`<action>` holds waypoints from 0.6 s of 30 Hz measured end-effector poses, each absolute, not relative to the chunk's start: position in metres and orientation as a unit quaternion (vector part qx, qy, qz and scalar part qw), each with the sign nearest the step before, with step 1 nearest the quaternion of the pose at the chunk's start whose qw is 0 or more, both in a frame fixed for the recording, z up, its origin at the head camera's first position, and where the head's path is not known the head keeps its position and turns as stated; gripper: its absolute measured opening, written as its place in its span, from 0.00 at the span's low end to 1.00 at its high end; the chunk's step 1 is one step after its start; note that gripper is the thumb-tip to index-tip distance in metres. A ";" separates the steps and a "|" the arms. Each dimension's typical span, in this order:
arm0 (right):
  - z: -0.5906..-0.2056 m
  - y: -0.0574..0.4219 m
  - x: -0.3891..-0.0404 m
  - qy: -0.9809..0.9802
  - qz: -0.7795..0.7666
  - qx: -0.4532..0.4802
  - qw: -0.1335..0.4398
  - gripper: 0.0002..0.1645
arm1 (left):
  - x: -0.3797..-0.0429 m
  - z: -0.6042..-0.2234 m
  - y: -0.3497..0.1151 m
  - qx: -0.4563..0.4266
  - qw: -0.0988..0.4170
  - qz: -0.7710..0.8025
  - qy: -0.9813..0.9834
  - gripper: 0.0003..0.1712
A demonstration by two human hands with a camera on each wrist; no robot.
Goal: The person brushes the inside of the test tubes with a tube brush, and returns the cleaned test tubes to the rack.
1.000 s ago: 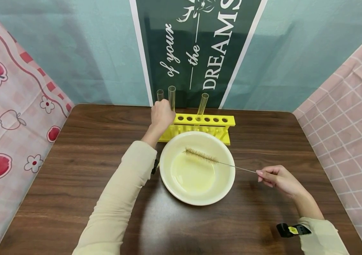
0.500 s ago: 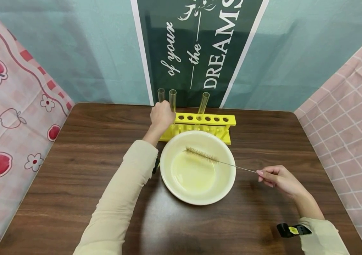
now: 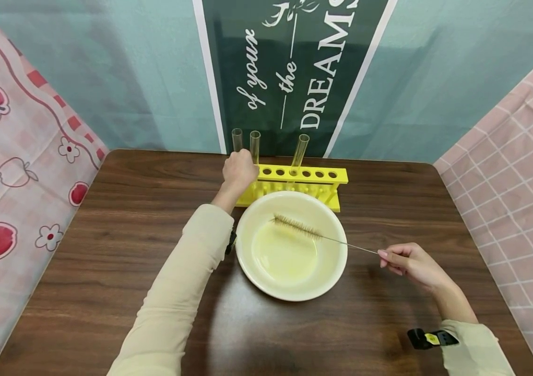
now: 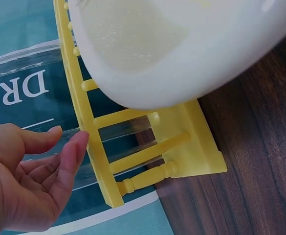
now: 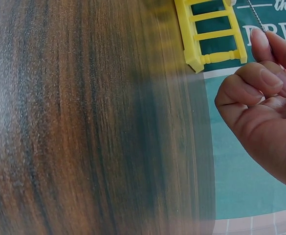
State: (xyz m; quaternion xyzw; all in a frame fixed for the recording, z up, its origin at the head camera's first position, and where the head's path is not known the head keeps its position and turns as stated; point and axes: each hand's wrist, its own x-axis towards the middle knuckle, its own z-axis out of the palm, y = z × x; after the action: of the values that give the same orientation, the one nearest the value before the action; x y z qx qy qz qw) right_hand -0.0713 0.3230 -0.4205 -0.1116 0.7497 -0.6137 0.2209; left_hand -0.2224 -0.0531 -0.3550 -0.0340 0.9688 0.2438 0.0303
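Much wood-grained worktop (image 3: 144, 230) flanks the round-rimmed bowl (image 3: 292, 291); the right hand (image 3: 414, 265) pinches the bristly brush (image 3: 296, 227) over it; whether the left hand's (image 3: 239, 169) fingers hold a glass tube (image 3: 255, 144), I cannot tell.

Even light leaves pale glare on the table (image 3: 238, 326) and soft shadows on the cloth (image 3: 127, 78), the left wrist view looking dimmer.

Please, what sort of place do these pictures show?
Probably a makeshift tabletop workspace: printed cloths line three sides of a wood-grain table holding a yellow test tube rack and a white bowl.
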 end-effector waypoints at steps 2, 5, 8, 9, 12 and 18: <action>-0.420 0.323 -0.072 0.750 -0.613 -0.112 0.221 0.15 | -0.222 -0.354 -0.054 -0.037 0.035 0.250 0.967 0.13; -0.420 0.323 -0.072 0.751 -0.613 -0.111 0.219 0.14 | -0.220 -0.352 -0.055 -0.039 0.049 0.256 0.965 0.14; -0.420 0.323 -0.072 0.753 -0.611 -0.109 0.218 0.14 | -0.219 -0.350 -0.057 -0.040 0.065 0.257 0.963 0.13; -0.420 0.323 -0.072 0.753 -0.611 -0.109 0.218 0.14 | -0.218 -0.349 -0.058 -0.039 0.069 0.257 0.963 0.13; -0.420 0.323 -0.072 0.754 -0.610 -0.108 0.217 0.14 | -0.216 -0.347 -0.061 -0.036 0.082 0.257 0.962 0.13; -0.419 0.323 -0.071 0.757 -0.607 -0.104 0.216 0.15 | -0.213 -0.343 -0.063 -0.023 0.120 0.251 0.960 0.13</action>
State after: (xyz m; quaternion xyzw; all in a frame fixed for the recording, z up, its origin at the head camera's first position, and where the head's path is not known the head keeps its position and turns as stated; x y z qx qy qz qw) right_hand -0.0709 0.3229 -0.4186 -0.1037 0.7574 -0.6072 0.2165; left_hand -0.2128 -0.0629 -0.3432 -0.0228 0.9602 0.2513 0.1200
